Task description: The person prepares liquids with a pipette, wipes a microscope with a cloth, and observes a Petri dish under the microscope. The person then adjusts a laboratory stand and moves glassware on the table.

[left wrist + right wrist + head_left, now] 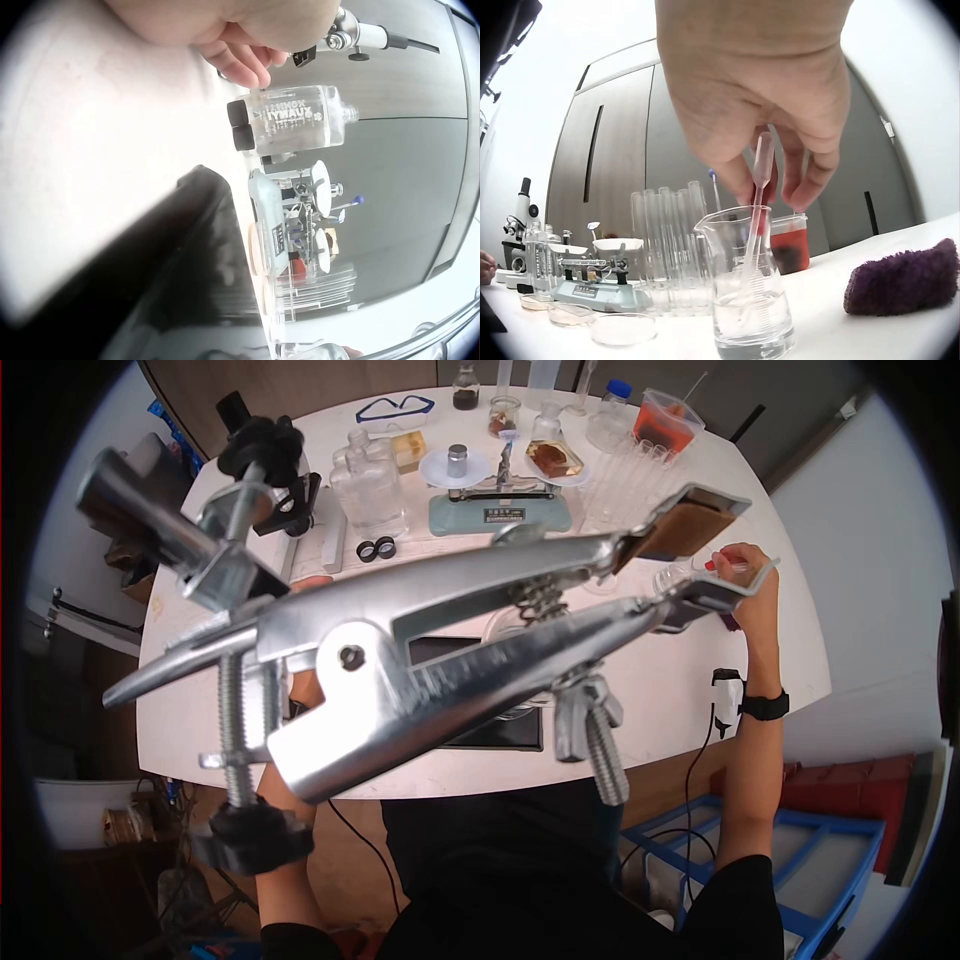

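Observation:
My right hand (761, 97) is over a glass beaker (754, 330) holding clear liquid. Its thumb and fingers pinch a red bulb-like piece (763, 219), partly hidden behind a translucent plastic dropper (763, 161). The dropper leans in the beaker with its tip in the liquid. In the head view the right hand (750, 585) shows at the table's right side. My left hand (240, 34) lies low at the tabletop with loosely curled fingers and nothing in them, near a clear bottle (296, 120). A large metal clamp (450, 590) hides most of that hand in the head view.
A teal balance scale (500, 515) stands at the back centre, with test tubes (630, 480) to its right. A purple cloth-like roll (904, 279) lies right of the beaker. Petri dishes (622, 330) sit to its left. A black tablet-like slab (515, 732) lies in front.

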Available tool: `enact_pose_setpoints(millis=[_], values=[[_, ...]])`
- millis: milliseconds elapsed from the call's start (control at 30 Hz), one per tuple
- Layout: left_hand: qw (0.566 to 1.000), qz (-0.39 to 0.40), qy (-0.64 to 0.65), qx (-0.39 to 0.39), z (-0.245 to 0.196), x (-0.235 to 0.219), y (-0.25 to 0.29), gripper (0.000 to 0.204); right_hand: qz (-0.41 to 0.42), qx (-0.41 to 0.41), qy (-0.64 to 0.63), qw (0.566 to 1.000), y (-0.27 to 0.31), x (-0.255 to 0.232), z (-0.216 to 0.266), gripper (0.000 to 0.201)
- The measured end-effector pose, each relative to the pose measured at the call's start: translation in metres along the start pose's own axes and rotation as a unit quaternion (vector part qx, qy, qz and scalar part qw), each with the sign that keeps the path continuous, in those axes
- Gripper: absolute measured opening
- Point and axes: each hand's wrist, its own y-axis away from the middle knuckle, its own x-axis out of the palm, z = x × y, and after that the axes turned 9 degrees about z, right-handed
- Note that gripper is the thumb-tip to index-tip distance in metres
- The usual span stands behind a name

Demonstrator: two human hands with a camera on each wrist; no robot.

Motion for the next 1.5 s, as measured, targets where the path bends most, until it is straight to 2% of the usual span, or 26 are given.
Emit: enact_pose_setpoints(millis=[67,133,233,267,300,367,400,467,500,533,567,700,733,833,867,1200,1267,1400,1500], values=[[1.0,0.002,-0.006,0.015,0.005,-0.006,-0.003,0.01,0.016,0.054,-0.045,0.997,0.0,-0.003,0.01,0.017],[0.987,0.15,0.049,-0.033,0.036,-0.043,-0.018,0.021,0.002,0.049,-0.048,0.998,0.0,-0.003,0.009,0.018],[0.917,0.362,0.13,-0.106,0.07,-0.089,-0.037,0.047,-0.024,0.035,-0.043,0.998,0.001,-0.004,0.005,0.018],[0.912,0.37,0.127,-0.127,0.076,-0.094,-0.04,0.044,-0.041,0.021,-0.045,0.998,0.003,-0.005,0.005,0.018],[0.912,0.369,0.127,-0.128,0.064,-0.082,-0.034,0.044,-0.057,0.005,-0.046,0.997,0.004,-0.007,0.007,0.018],[0.942,0.293,0.137,-0.086,0.029,-0.048,-0.016,0.043,-0.05,0.024,-0.065,0.996,0.009,-0.011,0.013,0.017],[0.942,0.293,0.137,-0.087,0.031,-0.054,-0.016,0.043,-0.055,0.022,-0.075,0.995,0.01,-0.012,0.014,0.017],[0.959,0.265,-0.081,-0.056,0.046,-0.062,-0.021,0.039,-0.062,0.023,-0.073,0.995,0.012,-0.017,0.017,0.017],[0.958,0.27,-0.071,-0.059,0.043,-0.043,-0.017,0.039,-0.072,0.027,-0.073,0.994,0.013,-0.02,0.022,0.017],[0.988,0.14,-0.057,-0.041,0.029,-0.014,-0.011,0.023,-0.082,0.031,-0.073,0.993,0.017,-0.023,0.026,0.016],[0.999,0.007,-0.044,-0.027,0.016,0.005,-0.007,0.013,-0.084,0.034,-0.06,0.994,0.018,-0.026,0.027,0.016],[0.998,0.024,-0.053,0.01,0.021,-0.001,-0.011,0.014,-0.111,0.052,-0.102,0.987,0.022,-0.032,0.032,0.018],[0.995,0.024,-0.098,0.017,0.02,-0.002,-0.011,0.013,-0.121,0.044,-0.113,0.985,0.022,-0.032,0.031,0.019],[0.997,0.021,-0.07,0.023,0.027,-0.007,-0.012,0.015,-0.136,0.04,-0.126,0.982,0.024,-0.031,0.03,0.019],[0.99,0.002,-0.128,0.055,0.022,0.005,-0.007,0.015,-0.144,0.043,-0.127,0.981,0.024,-0.03,0.03,0.02],[1.0,-0.014,-0.017,-0.02,0.023,0.001,-0.006,0.015,-0.114,0.047,-0.112,0.986,0.028,-0.024,0.022,0.016],[0.999,-0.009,-0.009,-0.034,0.016,0.001,-0.008,0.015,-0.137,0.048,-0.062,0.987,0.03,-0.025,0.027,0.015],[0.999,-0.007,-0.001,-0.044,0.018,-0.004,-0.012,0.015,-0.151,0.019,-0.088,0.984,0.032,-0.022,0.023,0.015],[0.998,0.005,-0.004,-0.059,0.02,-0.013,-0.015,0.014,-0.163,0.07,-0.095,0.979,0.041,-0.025,0.04,0.018]])
